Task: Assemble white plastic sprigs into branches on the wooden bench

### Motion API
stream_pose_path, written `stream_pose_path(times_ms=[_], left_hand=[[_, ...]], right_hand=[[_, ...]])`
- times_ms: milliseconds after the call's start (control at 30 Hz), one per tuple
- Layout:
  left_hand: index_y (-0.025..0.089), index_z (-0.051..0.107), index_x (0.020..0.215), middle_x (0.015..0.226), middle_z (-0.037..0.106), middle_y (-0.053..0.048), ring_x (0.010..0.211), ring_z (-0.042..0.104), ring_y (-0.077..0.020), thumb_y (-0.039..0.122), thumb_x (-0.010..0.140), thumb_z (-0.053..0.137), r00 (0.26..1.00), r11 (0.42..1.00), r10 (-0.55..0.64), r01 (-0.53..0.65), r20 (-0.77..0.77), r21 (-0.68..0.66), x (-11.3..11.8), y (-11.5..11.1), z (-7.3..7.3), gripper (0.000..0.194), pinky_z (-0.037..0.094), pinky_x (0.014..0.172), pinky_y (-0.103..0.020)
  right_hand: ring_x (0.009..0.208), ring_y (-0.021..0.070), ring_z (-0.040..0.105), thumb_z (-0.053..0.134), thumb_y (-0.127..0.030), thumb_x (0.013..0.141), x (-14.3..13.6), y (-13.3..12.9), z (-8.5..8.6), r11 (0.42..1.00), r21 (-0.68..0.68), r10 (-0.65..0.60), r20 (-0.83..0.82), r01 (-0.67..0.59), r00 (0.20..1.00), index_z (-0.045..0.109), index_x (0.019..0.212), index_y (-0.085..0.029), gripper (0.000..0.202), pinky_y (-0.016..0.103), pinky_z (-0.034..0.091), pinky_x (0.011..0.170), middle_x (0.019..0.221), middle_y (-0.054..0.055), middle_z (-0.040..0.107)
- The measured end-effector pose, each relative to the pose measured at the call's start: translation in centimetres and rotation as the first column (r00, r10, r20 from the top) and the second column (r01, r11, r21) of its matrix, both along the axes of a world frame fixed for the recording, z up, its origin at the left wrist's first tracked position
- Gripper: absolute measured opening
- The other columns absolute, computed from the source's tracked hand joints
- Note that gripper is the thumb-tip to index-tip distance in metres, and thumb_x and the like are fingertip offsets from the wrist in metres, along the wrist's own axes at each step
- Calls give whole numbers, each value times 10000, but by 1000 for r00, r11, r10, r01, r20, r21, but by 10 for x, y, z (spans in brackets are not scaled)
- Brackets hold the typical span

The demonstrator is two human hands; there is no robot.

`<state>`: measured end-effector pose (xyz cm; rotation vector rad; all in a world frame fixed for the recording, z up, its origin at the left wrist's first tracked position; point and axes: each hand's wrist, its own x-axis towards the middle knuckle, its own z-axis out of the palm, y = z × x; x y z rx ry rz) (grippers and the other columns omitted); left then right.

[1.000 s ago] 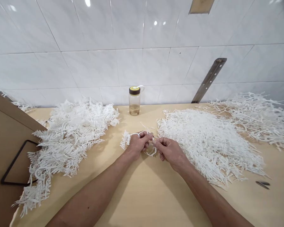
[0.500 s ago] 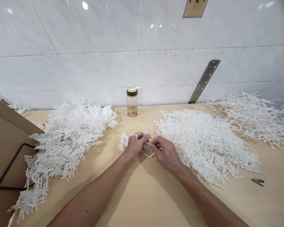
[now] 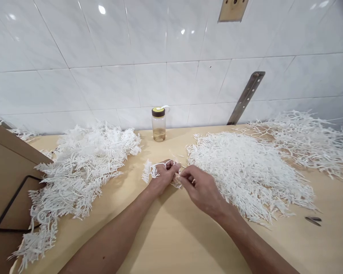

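My left hand [image 3: 163, 176] is closed around a white branching plastic stem [image 3: 160, 164], whose feathery tips [image 3: 150, 170] stick out to its left. Thin white strands also show below and to the right of the fingers. Close against it, my right hand [image 3: 198, 184] pinches with thumb and forefinger at the stem's right end; the fingertips partly hide what lies between them. Beside the right hand is a large pile of loose white feathery sprigs [image 3: 246, 171]. Another heap of white frilled stems [image 3: 88, 163] lies to the left of my hands.
A clear bottle [image 3: 159, 129] with a dark and yellow lid stands near the tiled wall. Bare branching white stems [image 3: 311, 140] are heaped at the back right. Small dark snips [image 3: 313, 220] lie at the right. A brown board [image 3: 8, 182] with a black handle borders the left.
My right hand has shifted slightly and its fingers are bent closer over the stem. A feathery tip now shows above the back of my left hand.
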<state>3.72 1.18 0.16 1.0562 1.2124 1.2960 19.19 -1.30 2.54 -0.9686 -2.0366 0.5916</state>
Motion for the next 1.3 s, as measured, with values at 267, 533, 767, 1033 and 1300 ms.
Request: stream_pose_path(times_ms=[267, 533, 767, 1033, 1300], left_hand=[[178, 510, 622, 553, 519, 41, 465, 413, -61, 424, 648, 776, 979, 983, -181, 182, -91, 2, 4, -3, 2, 363, 308, 463, -208], [179, 530, 634, 547, 487, 53, 471, 422, -77, 348, 668, 762, 772, 792, -607, 566, -190, -228, 4, -24, 30, 289, 331, 449, -218], [176, 533, 574, 477, 490, 41, 452, 476, -105, 200, 656, 666, 597, 654, -755, 660, -271, -369, -1, -21, 31, 158, 366, 422, -223], [179, 541, 595, 448, 489, 56, 386, 444, -91, 124, 642, 572, 540, 597, -802, 709, -254, -376, -7, -18, 40, 78, 349, 376, -202], [176, 603, 685, 596, 582, 26, 545, 537, -127, 158, 620, 719, 458, 589, -807, 677, -373, -442, -1, -21, 32, 134, 417, 488, -224]], right_hand=[[629, 142, 552, 614, -248, 874, 61, 34, 21, 712, 368, -582, -167, 598, 796, 642, 894, -184, 72, 316, 496, 626, 942, 79, 642], [636, 141, 582, 560, -361, 931, 29, 9, 25, 975, 106, -198, -9, 198, 980, 680, 1010, -191, 223, 283, 486, 575, 981, 82, 696], [832, 196, 654, 583, -259, 876, 9, -2, 20, 987, -150, -32, 171, 58, 985, 733, 868, -236, 152, 319, 477, 728, 925, 32, 733], [846, 187, 649, 571, -229, 861, 3, -2, 12, 987, -138, -71, 70, 80, 995, 735, 871, -238, 165, 304, 473, 727, 931, 30, 724], [791, 195, 654, 555, -354, 867, 9, 3, 17, 922, -380, -45, 96, 78, 994, 730, 812, -213, 231, 316, 479, 723, 841, 25, 736]])
